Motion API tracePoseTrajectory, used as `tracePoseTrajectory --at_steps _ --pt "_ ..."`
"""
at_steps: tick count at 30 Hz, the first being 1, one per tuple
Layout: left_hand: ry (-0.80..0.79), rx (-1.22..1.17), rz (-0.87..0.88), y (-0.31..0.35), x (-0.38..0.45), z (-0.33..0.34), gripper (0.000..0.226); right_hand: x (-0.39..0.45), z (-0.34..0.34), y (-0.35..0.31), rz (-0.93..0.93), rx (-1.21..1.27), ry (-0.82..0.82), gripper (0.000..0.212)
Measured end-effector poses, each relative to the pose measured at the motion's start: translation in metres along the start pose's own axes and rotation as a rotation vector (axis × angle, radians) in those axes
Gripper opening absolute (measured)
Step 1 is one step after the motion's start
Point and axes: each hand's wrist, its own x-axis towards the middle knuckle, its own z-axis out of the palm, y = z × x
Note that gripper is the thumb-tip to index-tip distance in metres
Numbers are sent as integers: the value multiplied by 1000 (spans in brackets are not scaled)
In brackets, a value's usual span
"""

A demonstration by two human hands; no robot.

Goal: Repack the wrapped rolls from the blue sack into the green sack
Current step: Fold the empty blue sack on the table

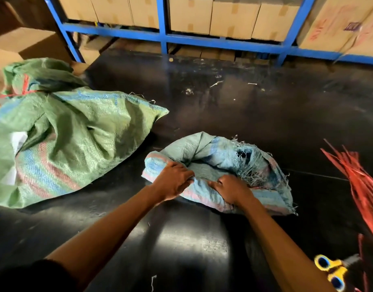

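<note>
Blue sack [204, 153] under curled fingers [186, 178]

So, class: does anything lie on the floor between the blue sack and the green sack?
Nothing visible does. Only bare dark floor separates the blue sack, gripped by both hands, left and right, from the green sack.

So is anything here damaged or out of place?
Yes. The blue sack, which both hands grip at its near edge, has a torn, frayed hole on its right side with loose threads hanging out. Small scraps also litter the dark floor beyond it.
</note>
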Motion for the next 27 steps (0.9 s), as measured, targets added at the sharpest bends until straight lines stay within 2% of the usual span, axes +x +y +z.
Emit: tracePoseTrajectory --at_steps 3,6,9,10,13,15,18,19,21,22,23,25,27 --pt "-93 -3 -53 2 8 -8 32 -18 -2 -10 -47 -54 130 43" --pt "-211 -38 -70 6 0 -12 27 -51 4 -23 -201 -217 246 52" --pt "-348 -176 -97 0 -30 -10 26 -91 23 -40 -284 -283 99 90" --pt "-427 -248 -118 -2 -41 -13 25 -105 29 -50 -311 -319 33 96" --pt "-634 -383 -84 0 -78 -24 24 -138 47 -83 -335 -311 -56 84" --pt "-591 -329 -49 6 -107 -33 24 -155 56 -104 -258 -203 -115 75" --pt "-178 -136 162 13 -161 -34 34 -172 71 -119 -59 149 -168 90" --pt "-124 -85 244 15 -179 -33 42 -174 74 -121 -19 243 -180 93" --pt "-123 19 321 17 -210 -28 67 -183 81 -127 38 328 -244 82" --pt "-115 82 344 18 -219 -23 69 -187 81 -131 50 330 -285 78" --pt "-96 128 377 19 -226 -21 63 -193 84 -137 59 315 -298 83" --pt "-110 139 411 24 -227 -25 45 -204 90 -151 62 253 -220 100" --pt "-282 43 364 25 -216 -37 39 -218 92 -162 16 133 -70 88"
